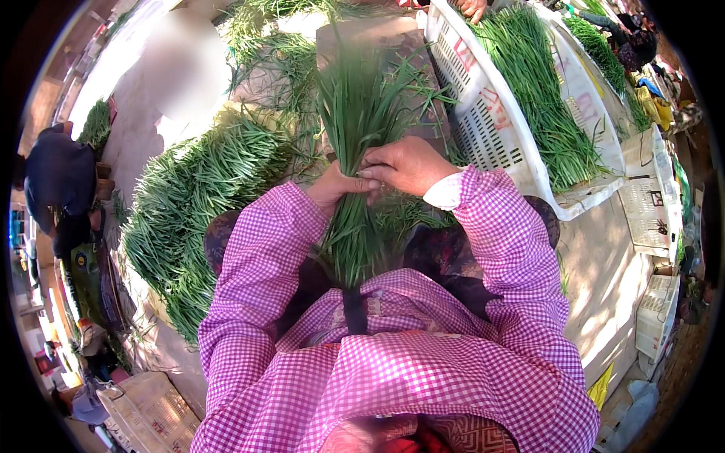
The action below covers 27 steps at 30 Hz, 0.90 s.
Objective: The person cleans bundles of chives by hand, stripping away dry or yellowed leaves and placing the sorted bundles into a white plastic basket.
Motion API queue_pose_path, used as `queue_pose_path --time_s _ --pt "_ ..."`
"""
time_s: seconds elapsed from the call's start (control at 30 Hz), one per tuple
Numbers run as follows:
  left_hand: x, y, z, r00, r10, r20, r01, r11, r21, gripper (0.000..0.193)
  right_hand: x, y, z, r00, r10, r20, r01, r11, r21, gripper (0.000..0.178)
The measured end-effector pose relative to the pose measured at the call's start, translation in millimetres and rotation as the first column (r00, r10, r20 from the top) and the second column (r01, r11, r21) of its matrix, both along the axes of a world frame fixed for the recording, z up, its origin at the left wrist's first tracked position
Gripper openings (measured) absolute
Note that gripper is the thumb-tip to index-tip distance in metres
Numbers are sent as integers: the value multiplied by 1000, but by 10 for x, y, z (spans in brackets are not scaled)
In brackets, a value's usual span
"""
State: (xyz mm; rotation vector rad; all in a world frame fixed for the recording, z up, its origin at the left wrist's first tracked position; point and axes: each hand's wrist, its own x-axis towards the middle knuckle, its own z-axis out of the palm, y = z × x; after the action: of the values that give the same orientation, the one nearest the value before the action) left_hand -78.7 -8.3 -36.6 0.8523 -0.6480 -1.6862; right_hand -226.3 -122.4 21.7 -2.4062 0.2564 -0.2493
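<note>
Holding one green bunch (350, 146) mid-length, in the head view.
The left hand (332, 186) and right hand (408, 165) grip it snugly; left of the bunch, a large heap (192, 215) looks unbunched; right, a white crate (495, 140) already holds stalks (532, 94).

A: How many bunches of chives are gripped?

B: One gripped bunch (355, 132) is counted, with two sets of fingers closed about it: the left fingers (353, 184) and the right fingers (379, 156).

A: And sets belonging to a co-worker?

B: One set of co-worker's fingers (473, 9) is seen at the top edge.

A: How many large chive heaps are found on the left?

B: One large heap (200, 211) is counted.

A: And slotted plastic crates?

B: At least four can be told: one chive-filled crate (483, 113) at the upper right, one upper crate (646, 215) and one lower crate (655, 321) at the right edge, and one lower-left crate (155, 411).
</note>
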Motion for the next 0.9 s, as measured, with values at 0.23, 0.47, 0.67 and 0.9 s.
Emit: queue_pose_path --time_s 0.23,0.47,0.67,0.9 --pt "41 -9 -149 994 111 -25 -108 989 106 24 -10 -40 331 931 -363 43 349 917 191 21" --pt "-24 -71 -147 977 178 120 -193 972 136 21 57 75 224 895 -274 353 236 960 148 20" --pt "-137 -106 -161 966 167 195 -198 968 153 26 56 61 111 911 -337 237 389 893 -227 28" --pt "-157 -117 -166 967 176 181 -205 967 150 30 45 34 68 900 -406 160 436 837 -330 30"
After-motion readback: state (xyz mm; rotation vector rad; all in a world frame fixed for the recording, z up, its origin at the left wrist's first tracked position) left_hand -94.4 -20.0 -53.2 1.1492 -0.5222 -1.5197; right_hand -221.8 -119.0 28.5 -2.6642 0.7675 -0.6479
